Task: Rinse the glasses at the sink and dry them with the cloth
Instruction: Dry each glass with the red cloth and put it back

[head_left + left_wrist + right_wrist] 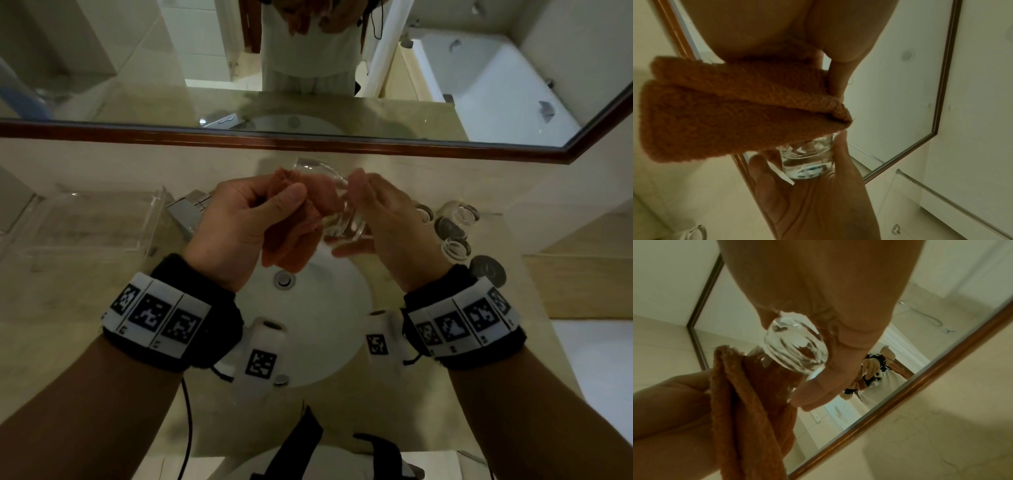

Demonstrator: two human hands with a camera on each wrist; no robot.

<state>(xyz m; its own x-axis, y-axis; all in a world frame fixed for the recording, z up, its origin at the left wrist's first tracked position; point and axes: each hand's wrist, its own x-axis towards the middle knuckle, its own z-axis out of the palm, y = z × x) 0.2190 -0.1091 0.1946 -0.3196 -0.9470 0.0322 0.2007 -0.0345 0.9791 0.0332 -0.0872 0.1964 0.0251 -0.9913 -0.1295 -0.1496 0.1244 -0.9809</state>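
From the head view, my left hand (239, 222) pinched the orange cloth (294, 236) between thumb and curled fingers, and my right hand (380, 226) held one clear glass (337, 209) by its thick base, both raised over the white sink (329, 308) set into the table (68, 308). The cloth was pushed against the mouth of the glass. To the right, on the table, stood what looked like three more small glasses (460, 214), though they crowded together and I could not count them surely; a clear box (85, 222) sat to the left. From the left wrist, the cloth (725, 113) hung folded and soft over the glass (807, 157), which rested in my right palm (818, 203). From the right wrist, the heavy base of the glass (795, 347) lay under my thumb, the cloth (748, 402) beside it, my left grip (672, 402) closed on the cloth. Wet glass would be slippery and fragile, I judged, so the solid base was the place to hold; the cloth was light and limp.
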